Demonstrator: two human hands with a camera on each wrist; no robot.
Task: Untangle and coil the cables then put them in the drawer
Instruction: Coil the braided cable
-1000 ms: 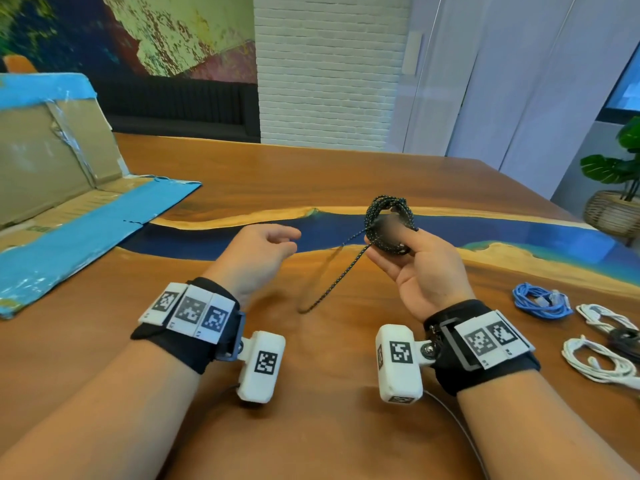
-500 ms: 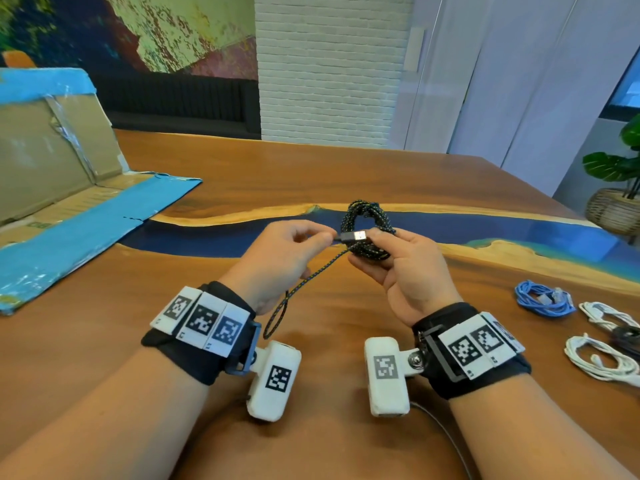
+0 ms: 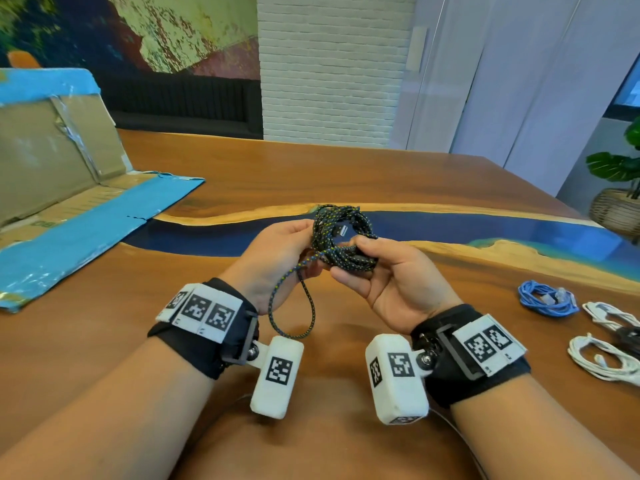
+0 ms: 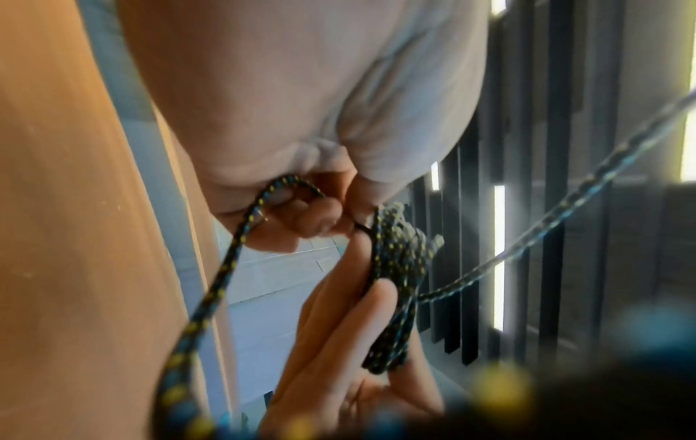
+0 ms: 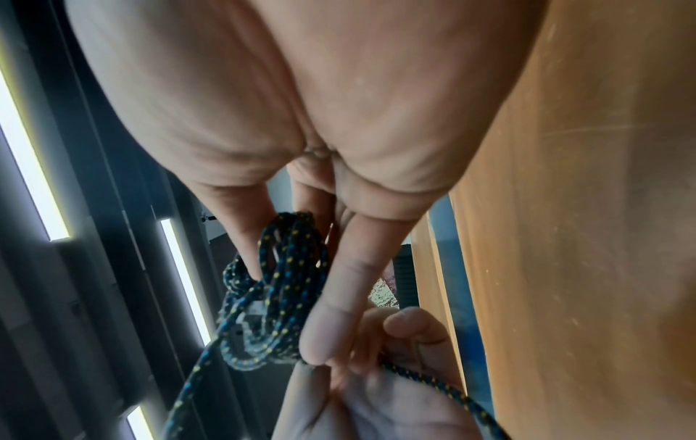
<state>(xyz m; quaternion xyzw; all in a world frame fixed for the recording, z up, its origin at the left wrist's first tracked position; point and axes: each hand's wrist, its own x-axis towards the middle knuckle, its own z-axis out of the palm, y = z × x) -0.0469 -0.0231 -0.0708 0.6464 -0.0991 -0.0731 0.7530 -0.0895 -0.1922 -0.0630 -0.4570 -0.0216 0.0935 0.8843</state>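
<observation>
A black braided cable with yellow and blue flecks is wound into a small coil above the middle of the wooden table. My right hand pinches the coil's lower side between thumb and fingers. My left hand grips the cable's loose tail beside the coil; the tail hangs in a loop under that wrist. In the left wrist view my curled fingers hold the tail next to the coil. The right wrist view shows the coil between my fingers. No drawer is in view.
A coiled blue cable and two bundled white cables lie at the table's right edge. A flattened cardboard box with blue tape lies at the far left. A potted plant stands beyond the right edge.
My left hand moved right, took hold of the cable's tail and brought it up against the coil. The tail, which stretched down to the table, now hangs in a short loop.
</observation>
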